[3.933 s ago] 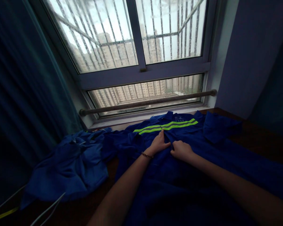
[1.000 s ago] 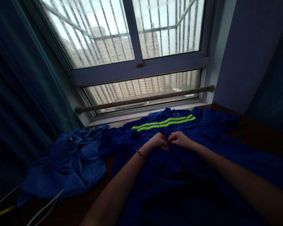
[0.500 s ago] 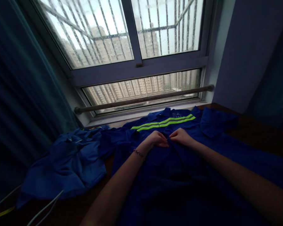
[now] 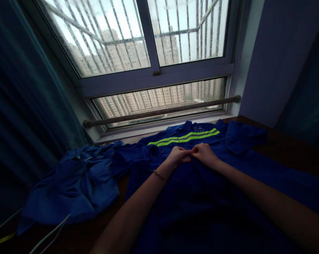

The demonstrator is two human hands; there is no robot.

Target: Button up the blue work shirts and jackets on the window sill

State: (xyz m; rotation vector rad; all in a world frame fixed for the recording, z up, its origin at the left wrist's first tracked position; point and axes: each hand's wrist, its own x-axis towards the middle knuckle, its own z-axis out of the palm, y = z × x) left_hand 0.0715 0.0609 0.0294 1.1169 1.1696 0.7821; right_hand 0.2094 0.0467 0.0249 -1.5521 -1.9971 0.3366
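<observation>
A blue work jacket (image 4: 201,197) with a yellow-green and grey reflective stripe (image 4: 184,138) across its chest lies spread in front of me, collar toward the window. My left hand (image 4: 179,156), a beaded bracelet on its wrist, pinches the jacket's front edge below the stripe. Right beside it my right hand (image 4: 204,153) pinches the same edge, and the fingertips of both hands meet. Whatever small part sits between the fingers is hidden. The jacket's lower part is very dark.
To the left lies a crumpled blue garment (image 4: 77,183) on the dark wooden surface (image 4: 289,141). White cords (image 4: 50,234) and a yellow strip (image 4: 1,240) are at the lower left. Behind stands a barred window with a horizontal rail (image 4: 161,112), flanked by a dark curtain (image 4: 29,95).
My left hand has shifted slightly right and up, so its fingertips now touch those of my right hand at the jacket edge. The jacket lies much as before.
</observation>
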